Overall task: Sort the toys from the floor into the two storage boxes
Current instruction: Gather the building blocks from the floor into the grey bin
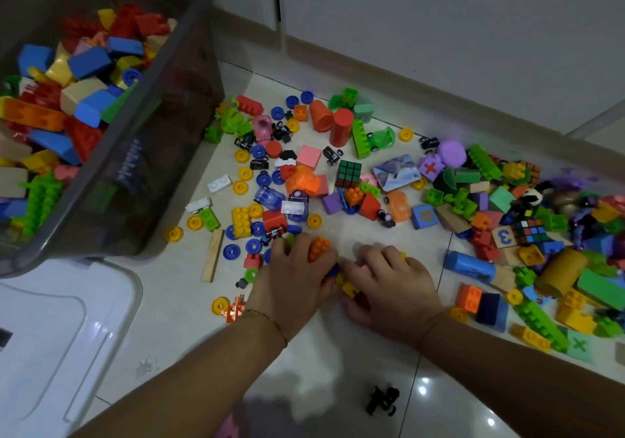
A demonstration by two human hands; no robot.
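A: Orange brick first. The left hand pinches it at the thumb side, its other fingers curled down onto the floor.

B: And the right hand?

A: It lies just beside the left one, knuckles up, fingers bent over small pieces. A yellow brick touches its thumb side. Whether it grips it, I cannot tell.

B: Any writing?

A: To the right of the right hand, a wooden block bears a blue "3". Beyond that hand, a blue block shows a yellow "8", and further still a purple block has a red plus. A green tile, right of the right forearm, carries a green cross. The moulded marks on the grey box are too faint to read.

B: Where is that box?

A: Beyond and left of the left hand, heaped with bricks. A white lid lies left of the left forearm. The loose toys spread beyond both hands and off to the right.
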